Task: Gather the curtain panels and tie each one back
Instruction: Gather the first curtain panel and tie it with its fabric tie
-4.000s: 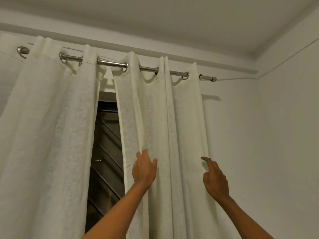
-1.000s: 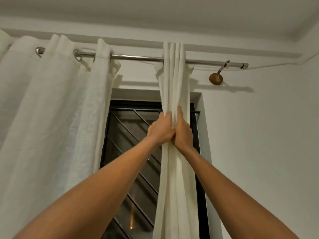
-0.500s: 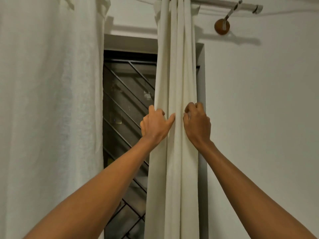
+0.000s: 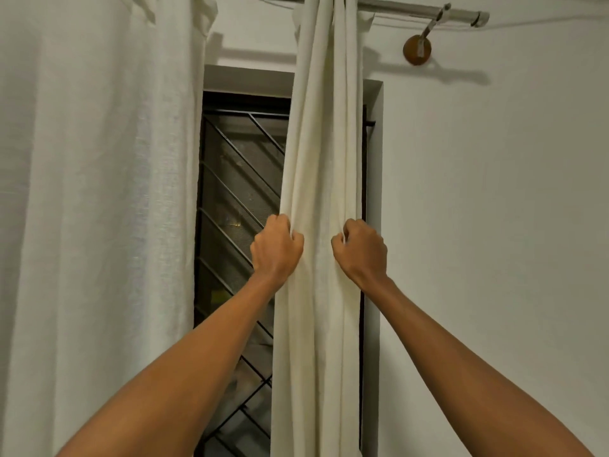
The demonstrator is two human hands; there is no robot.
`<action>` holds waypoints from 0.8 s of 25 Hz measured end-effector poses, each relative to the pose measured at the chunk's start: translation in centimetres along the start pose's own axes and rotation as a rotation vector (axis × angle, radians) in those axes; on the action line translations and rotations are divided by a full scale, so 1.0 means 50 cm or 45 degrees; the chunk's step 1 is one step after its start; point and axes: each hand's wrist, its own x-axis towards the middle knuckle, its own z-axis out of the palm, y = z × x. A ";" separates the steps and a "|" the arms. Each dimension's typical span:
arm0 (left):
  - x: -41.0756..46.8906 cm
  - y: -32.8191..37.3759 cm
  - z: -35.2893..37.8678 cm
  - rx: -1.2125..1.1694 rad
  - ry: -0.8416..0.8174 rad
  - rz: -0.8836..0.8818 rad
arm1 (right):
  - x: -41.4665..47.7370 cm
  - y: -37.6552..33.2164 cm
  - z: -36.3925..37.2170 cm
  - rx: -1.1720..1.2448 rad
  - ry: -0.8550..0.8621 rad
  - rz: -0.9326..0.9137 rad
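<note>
Left grip (image 4: 276, 247): fingers are curled tight round the left edge of the bunched right panel (image 4: 324, 143), with cloth pinched in the fist. Right grip (image 4: 361, 249): likewise closed, with folds of the panel's right edge caught between thumb and fingers. Both are set at about the same height with a strip of cloth between them, so the panel is held from either side.

The panel is hung from the rod (image 4: 412, 9) near its right end, just left of the wall bracket (image 4: 417, 49). It is drawn into narrow vertical pleats over the right edge of the window grille (image 4: 240, 179).

Status, as judged: gathering of this panel is largely done. No tieback, cord or hook is seen, so tying is judged not yet begun. The left panel (image 4: 99, 192) is hung wide and ungathered, well apart from both grips. Left to do: the right panel's tie, then gather and tie on the left — under half is judged complete.
</note>
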 end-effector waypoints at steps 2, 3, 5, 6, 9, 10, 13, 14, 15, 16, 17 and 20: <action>-0.020 0.008 0.002 -0.002 -0.079 0.120 | -0.012 -0.018 -0.005 0.004 0.004 -0.041; -0.026 0.019 0.003 -0.009 -0.108 0.162 | -0.017 -0.027 -0.007 0.013 0.002 -0.063; -0.029 0.036 0.002 -0.067 -0.133 0.170 | -0.022 -0.042 -0.016 0.022 -0.001 -0.066; -0.034 0.039 -0.003 -0.104 -0.145 0.150 | -0.027 -0.047 -0.020 0.015 -0.013 -0.048; -0.061 0.014 0.000 -0.208 -0.215 0.018 | -0.059 -0.051 -0.011 0.024 -0.062 0.062; -0.077 0.004 0.006 -0.225 -0.258 -0.045 | -0.078 -0.053 -0.003 0.037 -0.090 0.106; -0.113 -0.008 0.003 -0.204 -0.394 -0.131 | -0.125 -0.067 0.000 0.022 -0.157 0.236; -0.123 -0.014 0.003 -0.187 -0.461 -0.143 | -0.141 -0.068 0.003 0.005 -0.179 0.281; -0.136 -0.023 0.004 -0.181 -0.536 -0.167 | -0.162 -0.069 0.010 -0.007 -0.209 0.324; -0.145 -0.027 0.006 -0.184 -0.590 -0.184 | -0.176 -0.069 0.018 -0.009 -0.223 0.355; -0.162 -0.034 0.014 -0.183 -0.643 -0.201 | -0.192 -0.064 0.030 0.001 -0.227 0.380; -0.211 -0.030 0.050 -0.186 -0.691 -0.181 | -0.224 -0.040 0.054 0.055 -0.218 0.432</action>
